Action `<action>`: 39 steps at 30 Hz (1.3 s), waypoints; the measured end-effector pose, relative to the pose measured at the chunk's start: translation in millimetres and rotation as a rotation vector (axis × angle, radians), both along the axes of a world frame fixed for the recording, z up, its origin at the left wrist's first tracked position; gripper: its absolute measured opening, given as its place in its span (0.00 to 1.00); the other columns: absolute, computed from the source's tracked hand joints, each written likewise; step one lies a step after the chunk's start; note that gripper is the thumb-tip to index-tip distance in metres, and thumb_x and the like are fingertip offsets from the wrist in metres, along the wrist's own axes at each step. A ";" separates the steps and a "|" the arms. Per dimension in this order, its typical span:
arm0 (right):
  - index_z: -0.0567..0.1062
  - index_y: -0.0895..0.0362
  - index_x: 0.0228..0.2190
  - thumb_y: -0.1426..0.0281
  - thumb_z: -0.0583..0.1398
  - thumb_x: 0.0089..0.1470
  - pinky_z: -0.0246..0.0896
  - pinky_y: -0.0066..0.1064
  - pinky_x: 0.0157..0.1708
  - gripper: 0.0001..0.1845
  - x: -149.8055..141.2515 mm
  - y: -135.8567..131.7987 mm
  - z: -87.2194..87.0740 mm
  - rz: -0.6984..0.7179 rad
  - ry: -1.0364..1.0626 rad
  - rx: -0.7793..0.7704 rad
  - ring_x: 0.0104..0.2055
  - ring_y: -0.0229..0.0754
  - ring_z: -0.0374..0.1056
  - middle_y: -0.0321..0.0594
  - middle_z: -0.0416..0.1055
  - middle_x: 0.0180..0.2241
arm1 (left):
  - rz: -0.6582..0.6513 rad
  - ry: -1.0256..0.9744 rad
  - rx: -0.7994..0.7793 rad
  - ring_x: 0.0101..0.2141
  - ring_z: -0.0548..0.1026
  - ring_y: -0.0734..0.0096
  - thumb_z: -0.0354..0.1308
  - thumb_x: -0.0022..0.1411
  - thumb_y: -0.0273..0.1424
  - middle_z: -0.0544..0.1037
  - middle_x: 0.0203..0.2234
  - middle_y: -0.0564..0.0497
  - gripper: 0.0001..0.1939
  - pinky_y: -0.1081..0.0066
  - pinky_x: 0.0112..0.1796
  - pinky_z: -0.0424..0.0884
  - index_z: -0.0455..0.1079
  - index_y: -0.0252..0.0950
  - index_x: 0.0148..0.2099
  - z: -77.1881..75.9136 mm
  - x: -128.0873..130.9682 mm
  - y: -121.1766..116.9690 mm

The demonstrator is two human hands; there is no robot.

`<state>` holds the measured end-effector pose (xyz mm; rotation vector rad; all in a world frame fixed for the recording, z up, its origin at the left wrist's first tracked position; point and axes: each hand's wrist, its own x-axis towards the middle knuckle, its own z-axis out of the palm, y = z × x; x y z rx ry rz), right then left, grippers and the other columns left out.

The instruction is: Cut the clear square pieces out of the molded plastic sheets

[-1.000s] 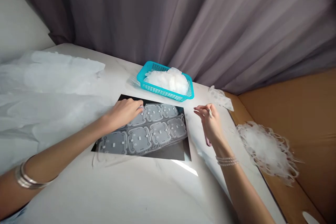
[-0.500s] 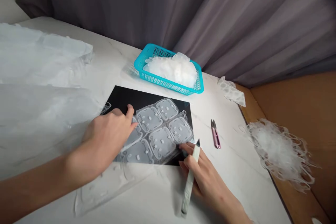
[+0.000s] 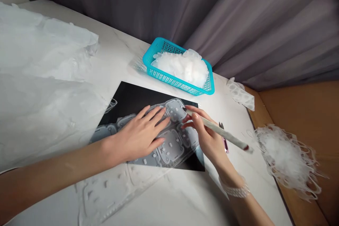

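Observation:
A clear plastic sheet of moulded square pieces (image 3: pixel 169 141) lies across a black mat (image 3: pixel 132 100) on the white table. My left hand (image 3: pixel 140 132) rests flat on the sheet with its fingers stretched out. My right hand (image 3: pixel 205 132) grips a long white-wrapped knife (image 3: pixel 225 135) like a pen. The blade tip touches the sheet at its far row, near a square piece (image 3: pixel 174 107). The sheet's near end (image 3: pixel 111 190) hangs off the mat toward me.
A turquoise basket (image 3: pixel 159 72) piled with cut clear pieces stands behind the mat. Small pink snips (image 3: pixel 225 143) lie right of my right hand. A heap of clear plastic trimmings (image 3: pixel 286 153) sits at the right table edge. Stacked clear sheets (image 3: pixel 39 77) cover the left.
My right hand moved from the mat's near edge to the sheet's far row, with the knife swung round. My left hand flattened out on the sheet. The view shifted slightly.

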<state>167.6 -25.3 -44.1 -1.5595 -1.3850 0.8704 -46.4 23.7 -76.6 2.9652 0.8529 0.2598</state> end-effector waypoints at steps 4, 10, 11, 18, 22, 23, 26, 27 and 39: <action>0.76 0.53 0.47 0.59 0.57 0.63 0.71 0.35 0.35 0.16 -16.1 19.9 -7.0 0.017 -0.090 0.035 0.33 0.43 0.74 0.38 0.76 0.30 | 0.081 -0.006 -0.038 0.63 0.60 0.47 0.42 0.72 0.40 0.62 0.64 0.35 0.27 0.46 0.59 0.59 0.60 0.32 0.66 4.6 2.1 -11.6; 0.77 0.54 0.44 0.63 0.57 0.64 0.70 0.35 0.35 0.13 -20.2 16.7 -17.3 0.070 -0.177 0.083 0.36 0.43 0.74 0.42 0.78 0.36 | 0.117 -0.008 -0.017 0.63 0.60 0.46 0.41 0.71 0.42 0.60 0.65 0.34 0.28 0.36 0.57 0.55 0.60 0.34 0.66 5.9 1.2 -15.2; 0.77 0.54 0.43 0.64 0.56 0.64 0.70 0.35 0.35 0.12 -20.5 16.0 -18.7 0.074 -0.211 0.102 0.36 0.43 0.74 0.42 0.78 0.38 | 0.091 -0.013 -0.013 0.64 0.59 0.46 0.41 0.71 0.43 0.59 0.66 0.35 0.28 0.35 0.59 0.51 0.60 0.34 0.66 5.4 0.3 -12.9; 0.76 0.55 0.42 0.69 0.54 0.65 0.70 0.38 0.40 0.11 -24.7 18.6 -19.8 0.115 -0.410 0.199 0.37 0.43 0.74 0.42 0.77 0.38 | 0.017 -0.009 -0.011 0.64 0.59 0.46 0.41 0.70 0.44 0.61 0.65 0.35 0.30 0.40 0.63 0.44 0.58 0.30 0.66 4.3 -1.0 -3.6; 0.75 0.55 0.43 0.70 0.54 0.65 0.70 0.37 0.40 0.11 -25.9 18.7 -18.7 0.148 -0.447 0.232 0.38 0.43 0.74 0.41 0.77 0.38 | 0.012 -0.006 -0.001 0.63 0.59 0.45 0.42 0.70 0.44 0.62 0.64 0.34 0.31 0.42 0.63 0.45 0.59 0.30 0.66 5.2 -0.5 -4.4; 0.75 0.55 0.43 0.70 0.54 0.65 0.70 0.37 0.40 0.10 -26.3 18.7 -19.0 0.150 -0.455 0.239 0.38 0.43 0.74 0.41 0.77 0.38 | 0.011 -0.002 0.001 0.64 0.59 0.45 0.42 0.70 0.44 0.63 0.64 0.34 0.30 0.42 0.63 0.45 0.59 0.30 0.66 5.4 -0.5 -4.5; 0.75 0.54 0.43 0.71 0.53 0.65 0.71 0.38 0.39 0.10 -27.9 19.5 -20.6 0.147 -0.488 0.257 0.39 0.43 0.74 0.41 0.77 0.38 | 0.013 0.010 0.003 0.64 0.59 0.45 0.43 0.70 0.44 0.63 0.64 0.34 0.30 0.42 0.63 0.45 0.59 0.30 0.66 6.0 -0.7 -4.6; 0.74 0.54 0.43 0.71 0.53 0.65 0.71 0.38 0.39 0.10 -28.6 20.1 -21.4 0.148 -0.504 0.267 0.38 0.43 0.74 0.41 0.77 0.38 | 0.014 0.012 0.006 0.64 0.59 0.45 0.43 0.70 0.44 0.63 0.64 0.34 0.30 0.42 0.63 0.45 0.60 0.30 0.65 6.2 -0.7 -4.6; 0.72 0.54 0.41 0.76 0.53 0.63 0.71 0.38 0.39 0.10 -30.4 1.3 -12.3 0.202 -0.606 0.294 0.38 0.44 0.73 0.44 0.75 0.37 | 0.016 0.043 0.022 0.63 0.61 0.45 0.41 0.70 0.44 0.63 0.63 0.33 0.30 0.43 0.63 0.46 0.63 0.27 0.63 10.1 -1.2 -4.5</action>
